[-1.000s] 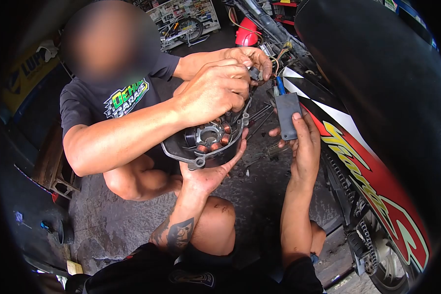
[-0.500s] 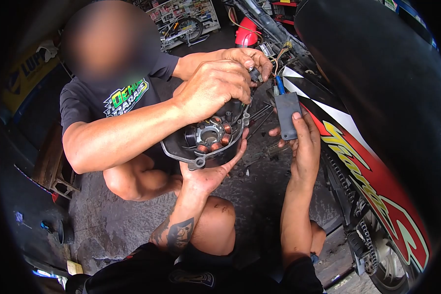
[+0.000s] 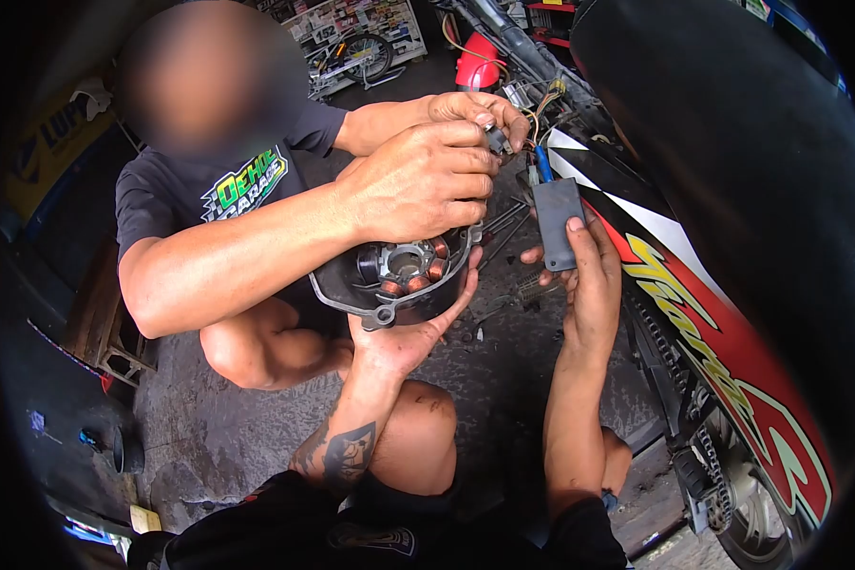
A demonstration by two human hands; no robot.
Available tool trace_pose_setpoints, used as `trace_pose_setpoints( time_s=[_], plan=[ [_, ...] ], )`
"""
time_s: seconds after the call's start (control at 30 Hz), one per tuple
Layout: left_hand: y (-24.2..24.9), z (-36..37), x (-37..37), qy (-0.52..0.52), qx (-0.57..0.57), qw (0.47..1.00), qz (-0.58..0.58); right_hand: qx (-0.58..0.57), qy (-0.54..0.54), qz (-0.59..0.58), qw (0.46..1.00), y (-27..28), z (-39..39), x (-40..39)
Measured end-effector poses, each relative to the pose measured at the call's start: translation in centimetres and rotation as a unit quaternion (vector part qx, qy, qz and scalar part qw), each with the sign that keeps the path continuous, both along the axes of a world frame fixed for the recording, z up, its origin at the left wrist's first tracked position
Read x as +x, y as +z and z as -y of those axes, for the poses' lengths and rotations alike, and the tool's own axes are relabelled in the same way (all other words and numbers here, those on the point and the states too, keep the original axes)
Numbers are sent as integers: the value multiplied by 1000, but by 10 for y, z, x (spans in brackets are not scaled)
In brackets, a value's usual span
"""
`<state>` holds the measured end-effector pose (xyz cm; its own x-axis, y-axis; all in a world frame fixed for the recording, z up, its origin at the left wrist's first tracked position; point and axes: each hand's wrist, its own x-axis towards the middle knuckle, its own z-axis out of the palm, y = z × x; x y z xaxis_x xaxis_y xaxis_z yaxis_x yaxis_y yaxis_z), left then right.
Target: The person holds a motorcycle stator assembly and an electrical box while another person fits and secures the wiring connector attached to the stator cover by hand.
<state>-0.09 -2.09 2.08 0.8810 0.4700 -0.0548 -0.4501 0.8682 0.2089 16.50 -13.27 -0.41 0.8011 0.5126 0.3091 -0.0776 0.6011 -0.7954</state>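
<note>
My left hand (image 3: 404,344) supports a dark engine cover (image 3: 337,290) from below, palm up with the fingers along its right side. Copper coils (image 3: 415,266) ring the round metal core inside it. My right hand (image 3: 594,271) grips a flat black box (image 3: 560,220) between thumb and fingers, beside the motorcycle. A blue connector (image 3: 542,163) with wires sits at the box's top. A co-worker's two hands meet above the cover, holding a small grey connector (image 3: 497,141); one of them hides the cover's upper part.
The co-worker (image 3: 247,204) squats opposite on the left. A motorcycle with a red and white side panel (image 3: 722,323) and black seat (image 3: 731,123) fills the right. Metal rods (image 3: 508,223) lie on the floor, and a wooden bench (image 3: 104,313) stands at the left.
The co-worker's nearer hand has shifted slightly and its fingers have curled in more, covering more of the cover's top. My hands look unchanged.
</note>
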Motion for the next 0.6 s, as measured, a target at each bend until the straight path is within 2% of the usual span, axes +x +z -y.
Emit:
trace_pose_setpoints(
  time_s=[0.23,0.53,0.6],
  plan=[
    [1,-2,0,0,-47,999,-14,-1,3,-5,1000,0,0,0],
    [3,1,0,6,-26,999,-17,0,-1,-3,1000,0,0,0],
    [3,1,0,9,-56,998,-19,-1,-1,-5,1000,-1,0,1]
  ],
)
